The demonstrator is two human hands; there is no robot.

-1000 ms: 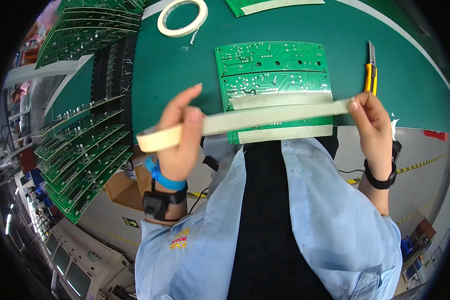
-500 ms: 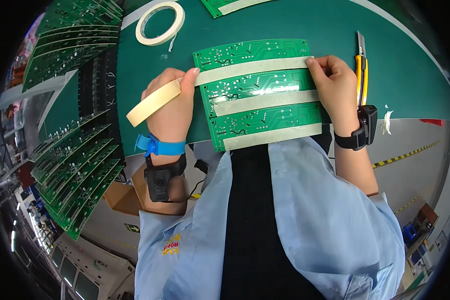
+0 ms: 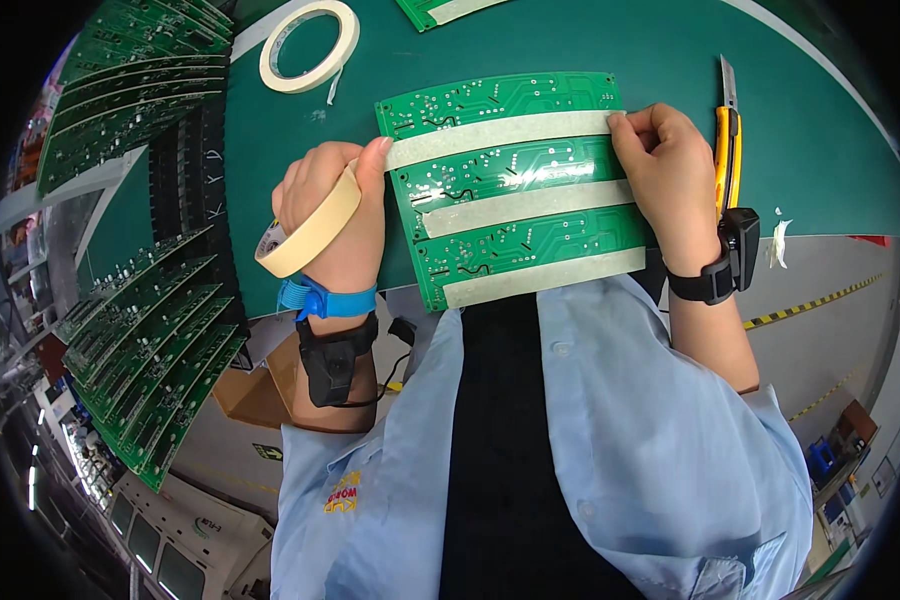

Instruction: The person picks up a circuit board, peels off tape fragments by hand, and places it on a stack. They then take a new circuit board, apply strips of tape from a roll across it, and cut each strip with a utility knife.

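Note:
A green circuit board panel [image 3: 570, 160] lies at the table's near edge, with two pale masking tape strips across its middle and lower parts. A third strip of masking tape [image 3: 500, 137] stretches over its upper part, from hand to hand. My left hand [image 3: 315, 185] is closed around a roll of masking tape [image 3: 315, 236], its thumb pressing the strip at the board's left edge. At the right edge, my right hand [image 3: 665, 165] pinches the strip's end between thumb and finger. Whether the strip is stuck down along its whole length, I cannot tell.
Another masking tape roll [image 3: 347, 55] lies at the far left of the green table [image 3: 790, 150]. A yellow utility knife [image 3: 729, 140], blade out, rests right of my right hand. Racked circuit boards [image 3: 135, 90] stand at left. Another taped board [image 3: 420, 15] shows at the far edge.
The tape roll at my left hand has tilted, its side now partly showing. Both hands keep their hold on the strip, and the view has shifted slightly.

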